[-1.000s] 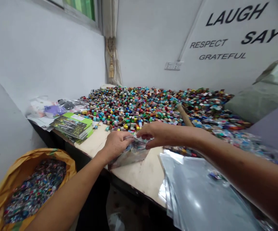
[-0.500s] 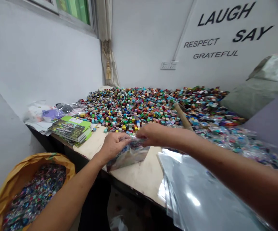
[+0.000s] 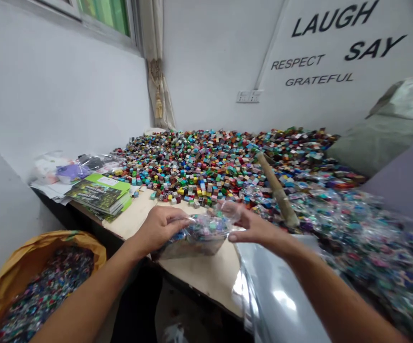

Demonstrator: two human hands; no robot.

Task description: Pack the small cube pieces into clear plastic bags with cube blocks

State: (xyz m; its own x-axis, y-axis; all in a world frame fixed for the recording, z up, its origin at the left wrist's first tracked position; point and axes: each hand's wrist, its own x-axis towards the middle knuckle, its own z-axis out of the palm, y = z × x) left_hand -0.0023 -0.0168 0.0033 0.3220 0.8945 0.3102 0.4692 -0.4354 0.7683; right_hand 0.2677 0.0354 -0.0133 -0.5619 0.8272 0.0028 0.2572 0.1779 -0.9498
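A clear plastic bag (image 3: 208,226) with small coloured pieces inside lies near the table's front edge, over a flat, see-through or printed item (image 3: 192,247) that I cannot make out. My left hand (image 3: 161,226) pinches the bag's left end between thumb and fingers. At the bag's right end is my right hand (image 3: 251,226), its thumb and fingers apart, with blurred clear film at the fingertips. Behind both hands spreads a large pile of small coloured blocks (image 3: 199,162).
Large clear plastic sheets (image 3: 281,286) lie at the front right. A wooden stick (image 3: 278,190) rests on the pile, beside many small filled bags (image 3: 364,243). Green booklets (image 3: 101,193) are stacked at the left; a yellow sack (image 3: 45,247) of small pieces stands below them.
My right hand has moved right and toward me, away from my left hand, and its fingers have spread. The bag with pieces now shows between the hands. My left hand is slightly lower.
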